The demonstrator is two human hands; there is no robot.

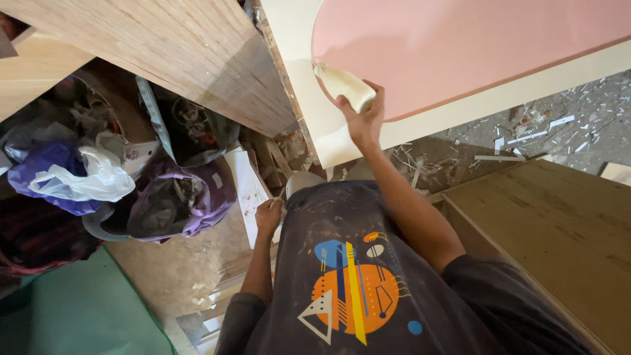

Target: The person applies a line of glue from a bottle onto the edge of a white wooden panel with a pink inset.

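A cream board (453,108) carries a pink panel (460,46) with a rounded end lying flat on it. Below it the grey floor (565,125) is littered with wood chips and white strips (526,138). On the left, the floor holds purple bags (177,197), a white plastic bag (85,177) and a green sheet (79,309).

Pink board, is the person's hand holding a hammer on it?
No, the right hand presses a cream cloth against the pink board.

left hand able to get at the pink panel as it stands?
Probably not without moving: the left hand hangs low by the hip, apart from the pink panel. Nothing blocks the way; the right hand already touches its edge.
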